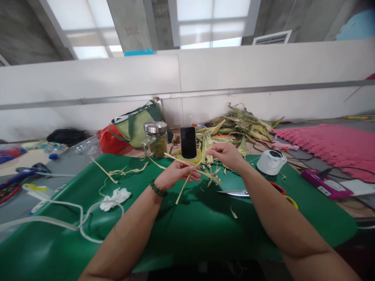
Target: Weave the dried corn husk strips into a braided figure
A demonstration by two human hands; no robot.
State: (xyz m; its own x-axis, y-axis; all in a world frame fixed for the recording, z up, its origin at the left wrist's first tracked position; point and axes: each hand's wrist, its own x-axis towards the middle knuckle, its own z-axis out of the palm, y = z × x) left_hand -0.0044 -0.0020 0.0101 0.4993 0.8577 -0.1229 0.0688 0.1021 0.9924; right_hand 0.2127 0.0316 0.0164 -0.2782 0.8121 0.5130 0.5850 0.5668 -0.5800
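Pale strips of corn husk [182, 192] cross one another in my left hand [178, 172], which pinches them where they meet, above a green mat [187, 238]. One strip points down toward me, and others stick out to the upper left and lower right. My right hand [227, 154] is up and to the right, thumb and fingers pressed together in front of peeled husks [207, 144]; what they pinch is too small to make out. Scissors [234, 193] with red and yellow handles lie partly hidden under my right forearm.
A phone [188, 142] stands upright behind my hands, beside a glass mug [156, 142]. Dried husks [243, 123] are heaped at the back. To the right are a white roll-shaped object [271, 162] and a purple power strip [326, 183]; a white cable [52, 222] and crumpled tissue [115, 199] lie left.
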